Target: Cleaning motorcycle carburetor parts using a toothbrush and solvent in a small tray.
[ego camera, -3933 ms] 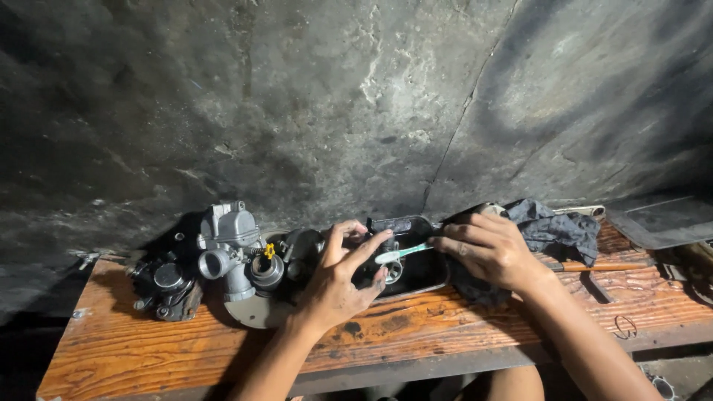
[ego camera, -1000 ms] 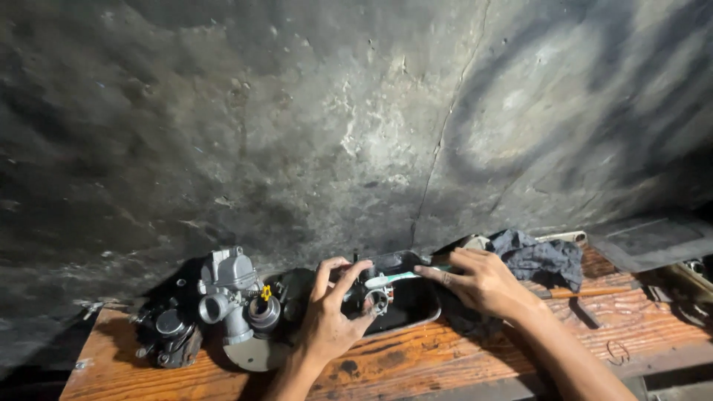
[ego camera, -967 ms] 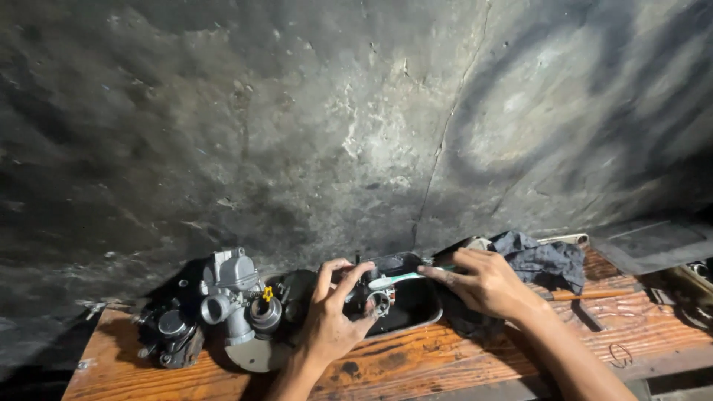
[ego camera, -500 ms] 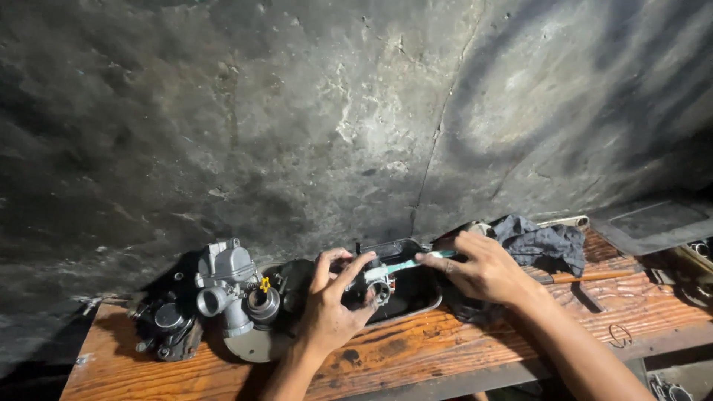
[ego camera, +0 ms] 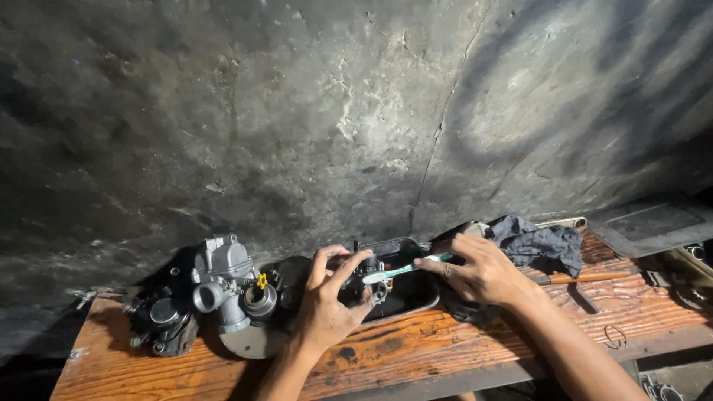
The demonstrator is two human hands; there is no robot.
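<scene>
Brushing a small part over the tray
Left hand pinches the dark part, right hand grips the toothbrush — loose pinch w/ hard scrubbing could prob flick it off the black tray.

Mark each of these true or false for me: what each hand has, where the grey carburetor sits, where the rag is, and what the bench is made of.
1. The right hand holds a toothbrush. True.
2. The left hand rests flat on the bench. False: it grips a small dark part over the black tray.
3. The grey carburetor stands to the left of the left hand. True.
4. The dark rag lies at the left end of the bench. False: it lies to the right, beyond the right hand.
5. The bench is bare metal. False: it is orange-brown wood.
</scene>
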